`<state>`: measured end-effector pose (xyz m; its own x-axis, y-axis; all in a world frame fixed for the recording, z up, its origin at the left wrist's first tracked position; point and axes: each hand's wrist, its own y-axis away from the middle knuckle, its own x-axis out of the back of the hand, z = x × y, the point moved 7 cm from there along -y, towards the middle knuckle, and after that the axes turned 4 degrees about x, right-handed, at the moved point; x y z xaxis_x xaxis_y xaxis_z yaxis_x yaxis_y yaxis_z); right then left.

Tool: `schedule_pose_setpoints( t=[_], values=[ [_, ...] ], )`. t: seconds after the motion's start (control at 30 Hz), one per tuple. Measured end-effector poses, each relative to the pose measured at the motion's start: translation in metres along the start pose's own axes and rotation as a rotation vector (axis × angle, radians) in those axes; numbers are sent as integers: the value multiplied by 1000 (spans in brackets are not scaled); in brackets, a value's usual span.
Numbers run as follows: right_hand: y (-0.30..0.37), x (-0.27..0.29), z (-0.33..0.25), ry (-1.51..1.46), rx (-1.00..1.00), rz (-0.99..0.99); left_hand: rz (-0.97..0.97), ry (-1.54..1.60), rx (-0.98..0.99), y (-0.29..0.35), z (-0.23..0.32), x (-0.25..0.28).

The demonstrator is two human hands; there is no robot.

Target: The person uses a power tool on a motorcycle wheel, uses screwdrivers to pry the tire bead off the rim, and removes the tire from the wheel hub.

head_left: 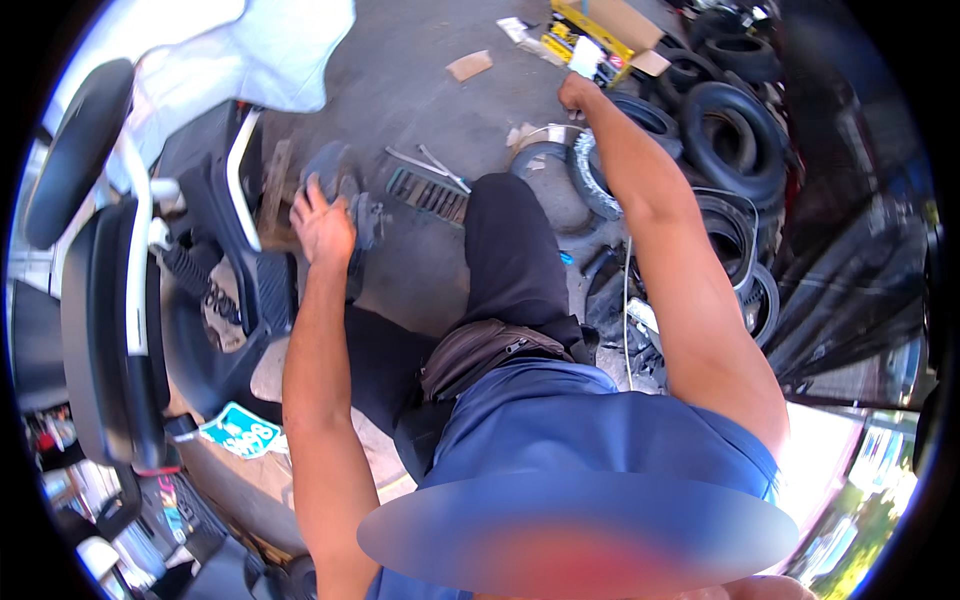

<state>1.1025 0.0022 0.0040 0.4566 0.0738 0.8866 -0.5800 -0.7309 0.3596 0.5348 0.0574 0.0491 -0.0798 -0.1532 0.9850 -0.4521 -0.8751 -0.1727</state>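
Note:
My left hand (325,225) has its fingers spread. It lies over or against a dusty grey lumpy object (335,165) whose kind I cannot make out, beside a parked scooter. Far forward on the right, my right hand (580,93) is closed, with its fingers curled down; anything inside them is hidden. Just below that hand is a tyre with a whitish, shiny tread (592,175), close to a round grey shape (552,185) on the floor. A thin pale hose or cable (628,300) runs down past these.
The scooter (110,320) with black seats stands at left, a teal plate (243,430) by it. A slotted tray (430,195) lies ahead. At right are piled tyres (735,140), behind them a yellow-and-black cardboard box (600,40). A cardboard scrap (469,66) lies on the grey floor.

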Motion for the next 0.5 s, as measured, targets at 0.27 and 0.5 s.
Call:
schedule_pose_setpoints(
  t=[0.27, 0.5],
  values=[
    [178, -189, -228, -794, 542, -168, 57, 5, -118, -8, -11, -8],
    [249, -221, -309, -854, 603, 71, 75, -79, -113, -3, -15, -6]
  ],
)
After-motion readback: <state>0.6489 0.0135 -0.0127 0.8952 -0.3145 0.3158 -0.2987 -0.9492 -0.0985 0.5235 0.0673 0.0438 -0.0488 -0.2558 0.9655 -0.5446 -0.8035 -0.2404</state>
